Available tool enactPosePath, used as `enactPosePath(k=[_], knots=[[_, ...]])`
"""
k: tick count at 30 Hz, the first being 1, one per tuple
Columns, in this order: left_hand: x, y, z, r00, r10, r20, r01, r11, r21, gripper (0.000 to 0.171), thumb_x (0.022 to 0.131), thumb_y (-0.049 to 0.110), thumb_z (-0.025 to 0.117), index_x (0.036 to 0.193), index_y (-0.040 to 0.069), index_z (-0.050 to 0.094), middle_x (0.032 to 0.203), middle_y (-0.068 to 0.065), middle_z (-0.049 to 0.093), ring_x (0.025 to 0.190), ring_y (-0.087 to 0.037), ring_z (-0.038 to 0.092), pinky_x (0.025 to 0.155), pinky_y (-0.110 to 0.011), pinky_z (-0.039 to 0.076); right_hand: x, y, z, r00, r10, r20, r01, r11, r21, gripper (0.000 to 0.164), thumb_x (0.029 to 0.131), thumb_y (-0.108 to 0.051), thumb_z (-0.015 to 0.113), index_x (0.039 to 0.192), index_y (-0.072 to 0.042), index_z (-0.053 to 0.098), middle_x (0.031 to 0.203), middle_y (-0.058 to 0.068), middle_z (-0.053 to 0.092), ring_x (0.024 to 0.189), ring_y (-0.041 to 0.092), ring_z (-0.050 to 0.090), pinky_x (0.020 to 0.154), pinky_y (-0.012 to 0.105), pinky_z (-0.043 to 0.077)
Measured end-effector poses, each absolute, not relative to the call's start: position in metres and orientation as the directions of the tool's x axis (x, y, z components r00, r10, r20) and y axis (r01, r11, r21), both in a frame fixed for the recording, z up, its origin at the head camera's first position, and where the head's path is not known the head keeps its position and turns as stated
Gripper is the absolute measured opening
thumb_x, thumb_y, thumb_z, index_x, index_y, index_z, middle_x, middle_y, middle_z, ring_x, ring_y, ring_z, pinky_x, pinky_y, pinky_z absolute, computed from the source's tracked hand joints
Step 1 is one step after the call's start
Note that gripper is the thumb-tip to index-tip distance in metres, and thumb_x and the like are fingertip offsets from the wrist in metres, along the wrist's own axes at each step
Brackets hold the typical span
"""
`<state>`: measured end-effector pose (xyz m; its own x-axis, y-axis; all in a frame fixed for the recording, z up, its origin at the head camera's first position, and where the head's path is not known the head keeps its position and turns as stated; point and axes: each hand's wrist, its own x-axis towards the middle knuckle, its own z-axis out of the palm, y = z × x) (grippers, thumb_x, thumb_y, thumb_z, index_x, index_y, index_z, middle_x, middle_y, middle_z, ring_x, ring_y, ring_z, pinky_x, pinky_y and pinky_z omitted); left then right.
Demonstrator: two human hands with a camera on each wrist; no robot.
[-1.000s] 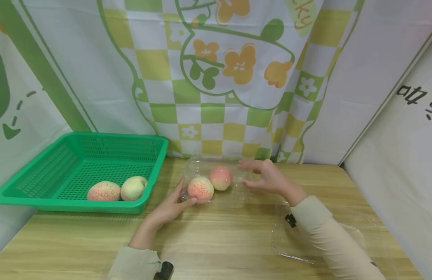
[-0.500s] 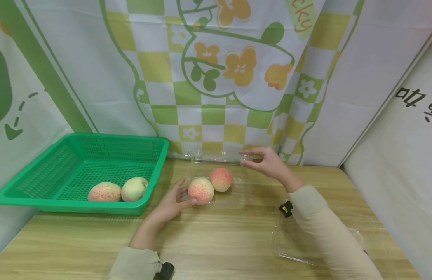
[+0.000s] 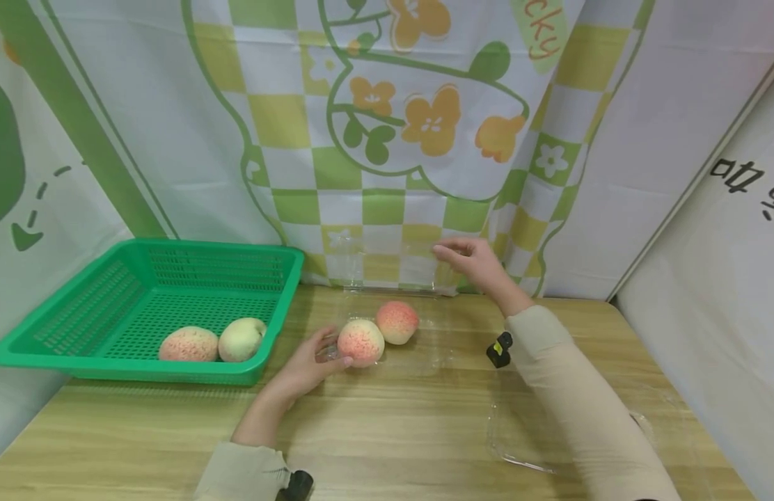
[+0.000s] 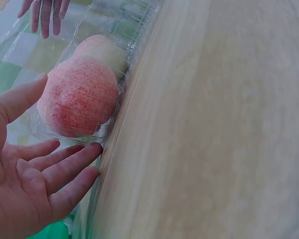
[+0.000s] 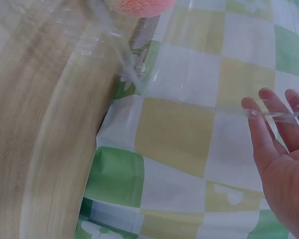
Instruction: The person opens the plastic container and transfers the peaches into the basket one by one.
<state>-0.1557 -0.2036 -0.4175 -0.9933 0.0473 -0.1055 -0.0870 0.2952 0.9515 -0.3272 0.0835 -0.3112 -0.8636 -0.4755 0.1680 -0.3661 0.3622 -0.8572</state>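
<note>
Two peaches, a paler one [image 3: 360, 343] in front and a redder one [image 3: 397, 322] behind, sit in a clear plastic clamshell box [image 3: 433, 348]. Its clear lid [image 3: 393, 268] stands raised against the curtain. High at the lid's right corner, my right hand [image 3: 481, 266] pinches its edge; in the right wrist view that edge crosses the fingers [image 5: 261, 132]. My left hand [image 3: 308, 367] rests by the box's left side, fingers loosely spread. In the left wrist view its fingertips [image 4: 92, 149] touch the box near the front peach.
To the left stands a green plastic basket [image 3: 280, 306] with two more peaches, one speckled [image 3: 188, 344] and one pale [image 3: 241, 339]. Another clear plastic container [image 3: 518, 459] lies under the right forearm. A patterned curtain [image 3: 399, 174] hangs behind the wooden table [image 3: 387, 431].
My right hand has moved up and back, and the lid has swung from low over the peaches to upright. The left hand and peaches have stayed in place.
</note>
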Motion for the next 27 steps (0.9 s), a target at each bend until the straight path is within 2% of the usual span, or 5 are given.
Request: enactPosePath(k=[7, 13, 17, 21, 27], knots=[[-0.155, -0.204, -0.418, -0.994, 0.058, -0.097, -0.077, 0.282, 0.956, 0.078, 0.094, 0.020, 0.069, 0.153, -0.004, 0.025, 0.156, -0.031, 0.032, 0.140, -0.053, 0.035, 0.114, -0.059, 0.035, -0.338, 0.076, -0.306, -0.909, -0.406, 0.090, -0.224, 0.296, -0.929, 0.052, 0.100, -0.039, 0.058, 0.134, 0.000, 0.059, 0.137, 0.022, 0.059, 0.128, 0.037, 0.058, 0.111, 0.050, 0.044], [-0.156, -0.202, -0.419, -0.993, 0.040, -0.110, -0.095, 0.274, 0.957, 0.079, 0.093, 0.022, 0.071, 0.154, -0.002, 0.025, 0.157, -0.029, 0.032, 0.140, -0.053, 0.035, 0.114, -0.060, 0.035, -0.342, 0.068, -0.306, -0.955, -0.296, 0.028, -0.122, 0.305, -0.944, 0.061, 0.098, -0.048, 0.058, 0.138, -0.003, 0.057, 0.137, 0.020, 0.061, 0.126, 0.035, 0.059, 0.111, 0.047, 0.044], [-0.156, -0.203, -0.419, -0.992, 0.041, -0.116, -0.100, 0.271, 0.957, 0.080, 0.094, 0.022, 0.070, 0.154, -0.001, 0.024, 0.158, -0.029, 0.030, 0.141, -0.053, 0.034, 0.114, -0.060, 0.034, -0.341, 0.065, -0.308, -0.972, -0.236, 0.011, -0.087, 0.315, -0.945, 0.068, 0.096, -0.054, 0.057, 0.142, -0.005, 0.053, 0.137, 0.020, 0.061, 0.126, 0.037, 0.058, 0.111, 0.048, 0.044], [-0.157, -0.203, -0.420, -0.993, 0.046, -0.109, -0.093, 0.278, 0.956, 0.079, 0.094, 0.023, 0.070, 0.154, -0.001, 0.024, 0.158, -0.029, 0.030, 0.140, -0.054, 0.034, 0.113, -0.060, 0.036, -0.338, 0.066, -0.309, -0.976, -0.216, 0.005, -0.074, 0.314, -0.947, 0.073, 0.096, -0.056, 0.056, 0.144, -0.001, 0.049, 0.137, 0.022, 0.059, 0.128, 0.039, 0.056, 0.112, 0.047, 0.043], [-0.156, -0.204, -0.420, -0.993, 0.056, -0.104, -0.084, 0.290, 0.953, 0.078, 0.095, 0.023, 0.069, 0.154, -0.002, 0.024, 0.157, -0.030, 0.031, 0.139, -0.054, 0.036, 0.112, -0.060, 0.037, -0.331, 0.072, -0.311, -0.974, -0.224, -0.037, -0.036, 0.313, -0.949, 0.072, 0.100, -0.052, 0.051, 0.148, 0.000, 0.041, 0.145, 0.023, 0.052, 0.134, 0.041, 0.050, 0.117, 0.047, 0.037]])
